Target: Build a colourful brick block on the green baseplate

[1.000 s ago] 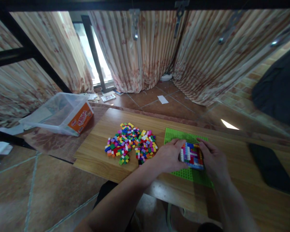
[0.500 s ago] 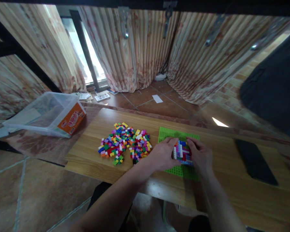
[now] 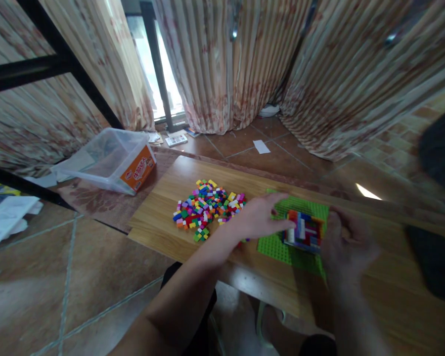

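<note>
A small rectangular build of multicoloured toy bricks [image 3: 304, 232] sits on the green studded baseplate [image 3: 276, 248], towards its right side. My left hand [image 3: 257, 216] is over the baseplate's left part, fingers and thumb spread, holding nothing. Its thumb tip reaches the build's left edge; I cannot tell whether they touch. At the build's right edge is my right hand [image 3: 350, 247], fingers bent and smeared by motion. Whether it grips the build is unclear. A pile of loose toy bricks [image 3: 207, 205] lies left of the baseplate, partly behind my left hand and forearm.
The wooden table [image 3: 159, 217] carries a dark flat object [image 3: 432, 262] at the right. A clear plastic bin [image 3: 107, 163] with an orange label stands beyond the table's left end. Paper [image 3: 261, 147] lies on the tiled floor near the curtains [image 3: 222, 69].
The view has swung left and down. My left hand has let go of the brick build and opened. My right hand stays by the build's right side, its fingers now more bent.
</note>
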The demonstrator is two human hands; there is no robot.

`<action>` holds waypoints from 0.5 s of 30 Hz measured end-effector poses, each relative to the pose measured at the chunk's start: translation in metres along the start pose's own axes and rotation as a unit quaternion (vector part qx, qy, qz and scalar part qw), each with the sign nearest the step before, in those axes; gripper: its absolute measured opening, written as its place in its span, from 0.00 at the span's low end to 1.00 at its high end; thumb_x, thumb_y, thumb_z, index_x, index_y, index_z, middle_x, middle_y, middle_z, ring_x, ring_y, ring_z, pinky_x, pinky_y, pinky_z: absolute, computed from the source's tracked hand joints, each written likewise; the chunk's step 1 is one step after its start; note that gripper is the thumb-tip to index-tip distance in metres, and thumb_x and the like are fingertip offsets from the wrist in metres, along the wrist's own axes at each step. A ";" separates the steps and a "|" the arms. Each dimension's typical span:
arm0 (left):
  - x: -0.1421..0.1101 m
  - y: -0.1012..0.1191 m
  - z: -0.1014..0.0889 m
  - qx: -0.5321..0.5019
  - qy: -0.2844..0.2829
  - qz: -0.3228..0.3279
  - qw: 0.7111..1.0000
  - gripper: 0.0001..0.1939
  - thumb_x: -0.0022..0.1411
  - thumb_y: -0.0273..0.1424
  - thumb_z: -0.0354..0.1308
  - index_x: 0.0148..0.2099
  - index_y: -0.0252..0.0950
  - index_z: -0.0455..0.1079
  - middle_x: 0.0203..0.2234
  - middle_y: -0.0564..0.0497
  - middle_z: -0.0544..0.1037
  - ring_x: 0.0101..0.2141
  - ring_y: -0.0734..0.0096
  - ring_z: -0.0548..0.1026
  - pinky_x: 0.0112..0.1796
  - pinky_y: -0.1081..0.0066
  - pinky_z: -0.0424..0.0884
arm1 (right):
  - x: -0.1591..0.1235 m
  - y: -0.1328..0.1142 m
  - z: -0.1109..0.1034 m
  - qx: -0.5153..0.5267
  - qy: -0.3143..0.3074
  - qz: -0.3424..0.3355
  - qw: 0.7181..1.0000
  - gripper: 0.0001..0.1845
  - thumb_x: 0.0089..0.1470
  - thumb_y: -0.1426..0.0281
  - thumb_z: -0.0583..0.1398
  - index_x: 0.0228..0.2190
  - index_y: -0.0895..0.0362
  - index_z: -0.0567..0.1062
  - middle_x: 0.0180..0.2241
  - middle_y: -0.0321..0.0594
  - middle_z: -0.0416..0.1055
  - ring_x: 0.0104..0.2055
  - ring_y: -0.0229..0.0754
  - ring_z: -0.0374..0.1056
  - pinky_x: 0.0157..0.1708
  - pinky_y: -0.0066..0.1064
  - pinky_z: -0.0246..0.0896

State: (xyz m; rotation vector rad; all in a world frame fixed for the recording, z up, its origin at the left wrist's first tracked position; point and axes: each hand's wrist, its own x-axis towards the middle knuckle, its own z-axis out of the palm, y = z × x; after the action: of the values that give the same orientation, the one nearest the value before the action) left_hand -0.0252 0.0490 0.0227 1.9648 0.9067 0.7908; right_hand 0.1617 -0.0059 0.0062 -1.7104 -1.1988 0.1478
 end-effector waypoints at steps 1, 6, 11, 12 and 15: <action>0.001 -0.004 -0.011 -0.015 0.044 -0.015 0.999 0.30 0.58 0.39 0.62 0.59 0.30 0.65 0.49 0.40 0.76 0.36 0.66 0.77 0.41 0.65 0.74 | -0.008 -0.010 0.002 -0.011 0.031 -0.057 0.998 0.18 0.60 0.60 0.55 0.41 0.58 0.78 0.41 0.49 0.75 0.47 0.53 0.70 0.51 0.47 0.62; 0.001 -0.033 -0.060 -0.070 0.321 -0.091 0.940 0.14 0.59 0.30 0.58 0.46 0.30 0.74 0.37 0.46 0.80 0.34 0.71 0.76 0.37 0.72 0.72 | -0.062 -0.051 0.026 0.069 -0.222 -0.272 0.934 0.09 0.58 0.71 0.59 0.38 0.51 0.79 0.38 0.42 0.76 0.39 0.44 0.72 0.40 0.37 0.68; -0.004 -0.047 -0.073 -0.064 0.364 -0.114 0.922 0.11 0.55 0.28 0.58 0.41 0.29 0.76 0.32 0.47 0.79 0.32 0.71 0.75 0.35 0.71 0.72 | -0.091 -0.054 0.050 0.048 -0.293 -0.327 0.897 0.10 0.56 0.69 0.62 0.41 0.53 0.78 0.39 0.44 0.74 0.40 0.46 0.69 0.38 0.39 0.67; -0.005 -0.048 -0.072 -0.061 0.357 -0.114 0.925 0.12 0.55 0.28 0.58 0.41 0.29 0.76 0.32 0.47 0.79 0.31 0.71 0.75 0.35 0.71 0.72 | -0.092 -0.053 0.054 0.040 -0.293 -0.335 0.895 0.11 0.55 0.69 0.62 0.42 0.54 0.78 0.39 0.44 0.74 0.41 0.47 0.68 0.39 0.39 0.67; -0.004 -0.047 -0.067 -0.057 0.342 -0.107 0.932 0.11 0.55 0.28 0.58 0.41 0.30 0.76 0.31 0.48 0.79 0.31 0.72 0.75 0.34 0.73 0.71 | -0.093 -0.049 0.060 0.016 -0.293 -0.346 0.891 0.13 0.54 0.70 0.63 0.42 0.56 0.78 0.41 0.46 0.72 0.42 0.48 0.66 0.39 0.40 0.66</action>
State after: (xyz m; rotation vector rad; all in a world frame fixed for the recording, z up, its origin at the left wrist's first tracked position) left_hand -0.0940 0.0925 0.0136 1.4546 1.4085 1.3983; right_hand 0.0483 -0.0376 -0.0238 -1.1308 -2.1728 0.2524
